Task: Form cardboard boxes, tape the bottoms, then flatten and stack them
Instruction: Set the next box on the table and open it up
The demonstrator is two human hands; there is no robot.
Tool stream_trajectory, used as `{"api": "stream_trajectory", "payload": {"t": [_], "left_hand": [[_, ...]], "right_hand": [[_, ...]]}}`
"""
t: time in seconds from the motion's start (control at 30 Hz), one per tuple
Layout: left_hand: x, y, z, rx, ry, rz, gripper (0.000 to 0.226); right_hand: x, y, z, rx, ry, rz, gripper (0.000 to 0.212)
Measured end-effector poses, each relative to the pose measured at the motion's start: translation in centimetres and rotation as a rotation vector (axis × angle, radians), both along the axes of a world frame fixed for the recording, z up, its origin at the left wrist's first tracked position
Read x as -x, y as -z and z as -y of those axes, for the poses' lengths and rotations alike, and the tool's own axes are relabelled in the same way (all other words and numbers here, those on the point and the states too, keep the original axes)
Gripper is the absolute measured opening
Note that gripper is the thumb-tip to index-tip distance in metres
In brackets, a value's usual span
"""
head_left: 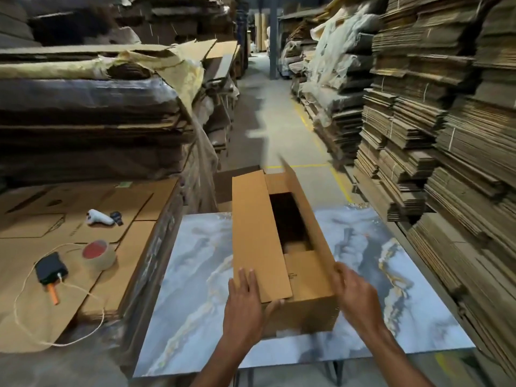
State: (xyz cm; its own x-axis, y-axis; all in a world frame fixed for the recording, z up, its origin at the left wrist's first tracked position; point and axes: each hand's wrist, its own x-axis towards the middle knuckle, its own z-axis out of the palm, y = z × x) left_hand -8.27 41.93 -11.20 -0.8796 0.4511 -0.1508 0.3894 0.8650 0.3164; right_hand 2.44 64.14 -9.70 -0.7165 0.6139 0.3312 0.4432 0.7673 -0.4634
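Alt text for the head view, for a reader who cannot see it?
A person folds a long cardboard box shut on a marbled table: the left hand presses the left flap down, the right hand grips the right flap. A tape roll lies at left.

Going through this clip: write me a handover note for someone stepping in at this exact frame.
The left hand lies with fingers flat on the left flap, pressing it down over the box.
The right hand grips the near end of the right flap, which stands up.
The box is on the table; the tape roll sits on the cardboard stack to the left.
Done: box formed, left flap folded.
Left: fold right flap, tape the seam, flatten, stack.
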Motion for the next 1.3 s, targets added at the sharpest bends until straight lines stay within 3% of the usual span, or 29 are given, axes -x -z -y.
{"api": "stream_trajectory", "payload": {"t": [0.07, 0.13, 0.2, 0.3, 0.4, 0.47, 0.6, 0.77, 0.8, 0.9, 0.97, 1.03, 1.07, 1.17, 1.3], "left_hand": [[0.3, 0.1, 0.3, -0.001, 0.029, -0.025, 0.105], [0.3, -0.1, 0.2, 0.001, 0.056, -0.045, 0.101], [0.4, -0.3, 0.0, 0.028, 0.074, -0.054, 0.100], [0.8, -0.2, 0.2, 0.050, 0.080, -0.048, 0.101], [1.0, -0.1, 0.5, 0.044, 0.080, -0.042, 0.100], [0.8, -0.1, 0.4, 0.059, 0.084, -0.061, 0.097], [0.7, 0.2, 0.5, 0.081, 0.080, -0.108, 0.091], [0.6, -0.3, 0.2, -0.043, 0.061, -0.057, 0.090], [0.4, -0.6, -0.1, -0.097, 0.064, -0.047, 0.088], [-0.5, -1.7, 0.1, -0.437, 0.022, 0.127, 0.081], [-1.5, -1.4, 0.5, -0.719, -0.026, 0.257, 0.042], [-2.4, -1.3, 0.8, -0.786, -0.014, 0.306, 0.021], [-2.3, -1.5, 1.1, -0.739, 0.058, 0.274, 0.028], [-0.4, -1.7, 2.5, -0.656, 0.128, 0.275, 0.081], [3.5, -4.0, 3.3, -0.720, 0.076, -0.033, 0.084]], "right_hand": [[-0.4, -1.4, -0.1, 0.372, 0.271, -0.313, 0.093], [-0.2, -2.5, 0.0, 0.547, 0.402, -0.369, 0.083], [-0.6, -3.7, 0.1, 0.512, 0.384, -0.166, 0.081], [-1.5, -6.9, 0.8, 0.399, 0.298, 0.347, 0.072], [0.6, -8.4, 2.8, 0.504, -0.008, 0.505, 0.048], [3.2, -7.4, 5.2, 0.568, -0.153, 0.404, 0.039], [6.2, -4.9, 8.2, 0.514, -0.060, 0.285, 0.029], [6.2, -5.3, 9.0, 0.835, -0.017, 0.076, 0.018], [6.2, -5.9, 9.3, 0.785, -0.053, 0.014, 0.011], [6.4, -8.2, 11.2, 0.298, -0.337, -0.075, 0.012], [6.5, -9.3, 13.1, -0.006, -0.543, 0.049, 0.018], [6.4, -9.6, 14.1, -0.147, -0.557, 0.169, 0.024], [6.5, -9.4, 14.0, -0.159, -0.535, 0.194, 0.027], [5.8, -9.8, 12.1, -0.090, -0.532, 0.202, 0.028], [3.4, -11.7, 7.8, -0.209, -0.653, 0.337, 0.022]]}}
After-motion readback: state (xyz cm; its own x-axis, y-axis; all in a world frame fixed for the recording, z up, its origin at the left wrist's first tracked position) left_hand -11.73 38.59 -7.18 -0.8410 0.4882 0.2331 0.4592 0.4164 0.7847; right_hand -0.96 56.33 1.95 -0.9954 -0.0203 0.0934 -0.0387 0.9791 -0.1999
